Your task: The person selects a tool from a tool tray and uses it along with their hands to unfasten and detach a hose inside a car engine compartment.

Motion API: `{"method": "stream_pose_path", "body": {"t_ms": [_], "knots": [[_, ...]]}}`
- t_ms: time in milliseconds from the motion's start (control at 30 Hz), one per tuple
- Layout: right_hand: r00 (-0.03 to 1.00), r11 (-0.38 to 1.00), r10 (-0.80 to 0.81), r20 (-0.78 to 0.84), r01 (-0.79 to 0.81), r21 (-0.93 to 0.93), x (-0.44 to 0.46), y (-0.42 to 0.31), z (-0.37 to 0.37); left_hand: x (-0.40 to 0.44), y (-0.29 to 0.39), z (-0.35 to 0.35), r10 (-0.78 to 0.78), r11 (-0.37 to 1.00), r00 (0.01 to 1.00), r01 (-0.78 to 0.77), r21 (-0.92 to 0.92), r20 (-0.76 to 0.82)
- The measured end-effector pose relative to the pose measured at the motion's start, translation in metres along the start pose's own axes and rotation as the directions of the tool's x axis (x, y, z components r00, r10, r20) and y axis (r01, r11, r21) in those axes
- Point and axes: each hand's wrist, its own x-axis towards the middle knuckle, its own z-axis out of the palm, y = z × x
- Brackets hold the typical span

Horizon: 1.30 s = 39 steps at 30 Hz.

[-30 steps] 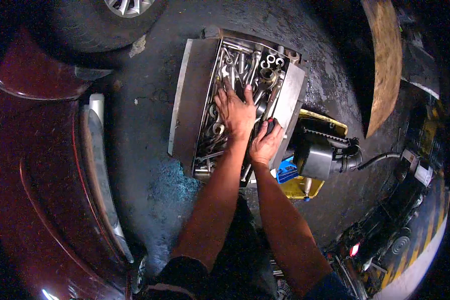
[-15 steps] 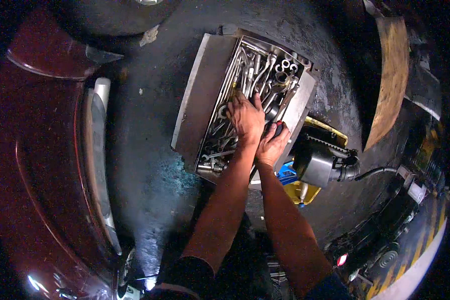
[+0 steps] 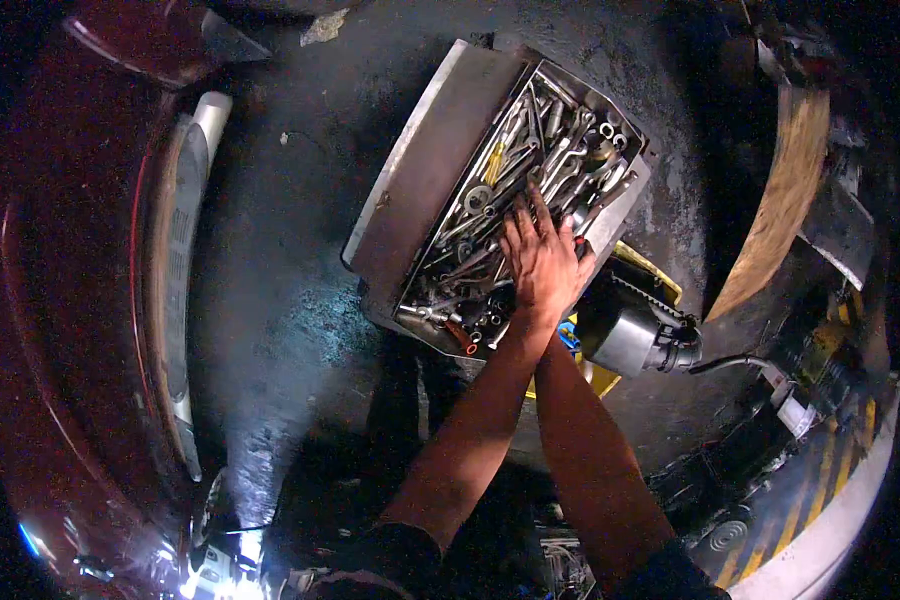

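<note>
An open metal toolbox lies on the dark floor, filled with wrenches, sockets and other loose steel tools. My left hand rests on the tools near the box's right side, palm down with the fingers spread. Behind it, my right hand is mostly covered; a bit of it shows at the right edge of the box, beside a small red and black piece. What its fingers do is hidden. A yellow-marked tool and a ring-shaped part lie left of my left hand.
A dark red car body with a long light strip stands at the left. Right of the toolbox are a black plastic housing with a hose and a yellow case. Further right lies a curved wooden board. A bright lamp shines at the lower left.
The view has shifted and turned. My left hand has moved down and right across the tools, over my right hand, and its fingers have spread. An orange-handled tool now shows at the box's near end.
</note>
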Motion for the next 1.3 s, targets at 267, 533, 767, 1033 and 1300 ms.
{"method": "stream_pose_path", "body": {"t_ms": [267,533,767,1033,1300], "knots": [[0.999,0.999,-0.033,0.007,0.034,-0.020,-0.001,-0.004,-0.004,-0.004,0.002,-0.008,-0.027,0.992,0.999,0.022,-0.124,-0.043],[0.999,0.999,-0.037,0.016,0.038,-0.017,0.002,0.000,-0.004,-0.002,-0.002,-0.012,0.009,0.985,0.999,-0.017,-0.173,-0.050],[0.999,0.999,-0.029,0.023,0.029,-0.016,0.004,-0.008,-0.004,0.001,0.000,-0.011,0.037,0.988,0.995,-0.050,-0.148,-0.093],[0.999,1.000,0.009,0.049,-0.008,-0.017,0.001,-0.015,-0.009,-0.005,-0.021,-0.018,-0.143,0.990,0.988,0.143,0.001,0.060],[0.999,0.999,0.044,0.004,-0.044,-0.003,0.000,-0.017,-0.010,-0.033,-0.074,-0.028,-0.098,0.995,0.995,0.097,-0.036,-0.030]]}}
